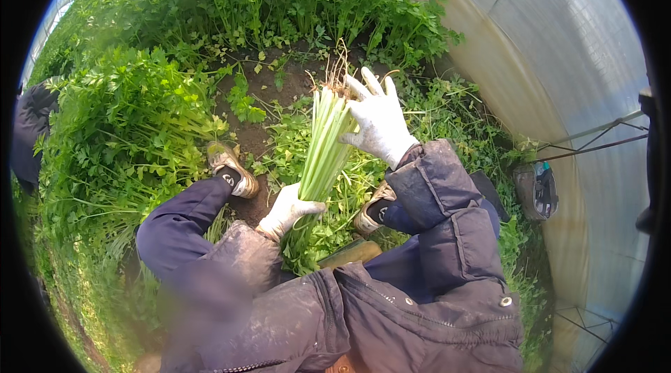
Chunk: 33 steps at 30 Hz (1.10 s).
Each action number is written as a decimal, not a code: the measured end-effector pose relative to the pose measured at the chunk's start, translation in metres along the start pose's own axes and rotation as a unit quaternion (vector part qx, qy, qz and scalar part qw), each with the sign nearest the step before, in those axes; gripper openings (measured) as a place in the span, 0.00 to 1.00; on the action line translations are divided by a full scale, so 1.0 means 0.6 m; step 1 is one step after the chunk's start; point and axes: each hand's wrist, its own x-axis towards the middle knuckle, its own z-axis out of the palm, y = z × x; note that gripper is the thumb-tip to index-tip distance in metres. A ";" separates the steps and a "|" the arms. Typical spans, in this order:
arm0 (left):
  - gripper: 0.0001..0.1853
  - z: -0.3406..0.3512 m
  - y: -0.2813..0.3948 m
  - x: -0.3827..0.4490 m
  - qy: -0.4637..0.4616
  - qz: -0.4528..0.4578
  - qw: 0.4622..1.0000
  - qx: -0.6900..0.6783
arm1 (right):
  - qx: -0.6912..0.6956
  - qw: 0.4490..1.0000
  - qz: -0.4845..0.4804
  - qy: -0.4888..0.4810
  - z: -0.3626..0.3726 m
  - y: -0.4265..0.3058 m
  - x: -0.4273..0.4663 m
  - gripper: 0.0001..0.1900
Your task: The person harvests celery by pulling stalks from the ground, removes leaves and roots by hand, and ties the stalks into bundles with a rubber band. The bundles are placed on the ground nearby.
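Note:
A bundle of celery (325, 150) with long pale green stalks lies slantwise before me, its roots at the top and its leaves towards my lap. My left hand (288, 211), in a white glove, is closed around the stalks near the leafy end. My right hand (378, 122), in a soiled white glove, is at the root end with its fingers spread, the thumb beside the stalks. Whether its fingertips touch the roots cannot be told.
Standing celery plants (262, 1) grow ahead, and a leafy heap (131, 121) is at the left. Cut greens cover soil between my shoes. A plastic greenhouse wall (524, 32) curves along the right, with an open bag (536, 192) beside it. Another person's dark sleeve (35, 127) shows far left.

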 end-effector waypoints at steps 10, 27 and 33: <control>0.20 0.001 -0.007 0.005 0.009 0.026 0.997 0.066 | 0.048 0.998 -0.048 -0.009 0.056 0.005 -0.017 0.17; 0.25 -0.014 0.005 0.003 0.003 0.001 0.999 -0.040 | 0.551 0.778 0.223 -0.204 0.051 -0.041 -0.039 0.21; 0.26 -0.032 0.015 0.002 -0.003 -0.006 0.996 -0.088 | 0.752 0.613 0.180 0.163 -0.076 0.053 -0.026 0.20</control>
